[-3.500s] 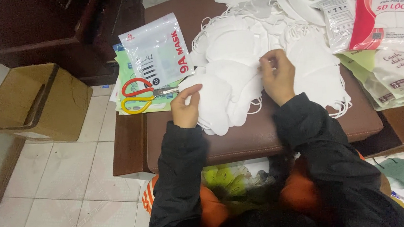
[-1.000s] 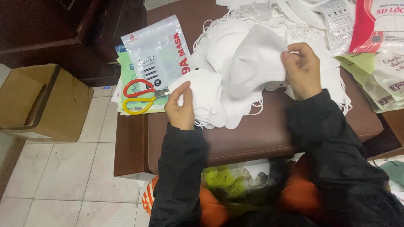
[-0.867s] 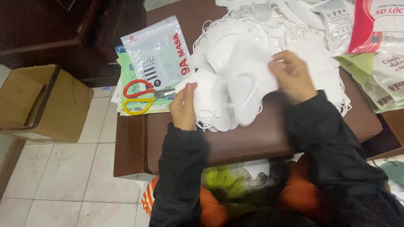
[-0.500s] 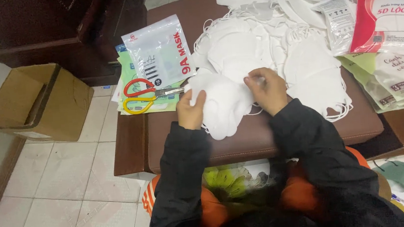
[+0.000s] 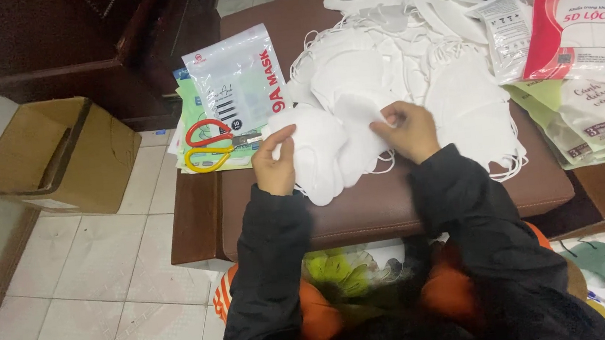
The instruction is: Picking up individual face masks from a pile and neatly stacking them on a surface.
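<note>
Head view: both hands on white masks.
Left hand (image 5: 276, 166) and right hand (image 5: 408, 129) each pinch the mask stack (image 5: 330, 152) on the surface (image 5: 395, 205).

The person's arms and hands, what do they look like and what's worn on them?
Both arms are covered by long black sleeves of a puffy jacket, the fabric slightly shiny and creased, ending at the wrists. The left hand and right hand are bare: no gloves, and no rings or watch that can be made out. Fingers are uncovered.
</note>
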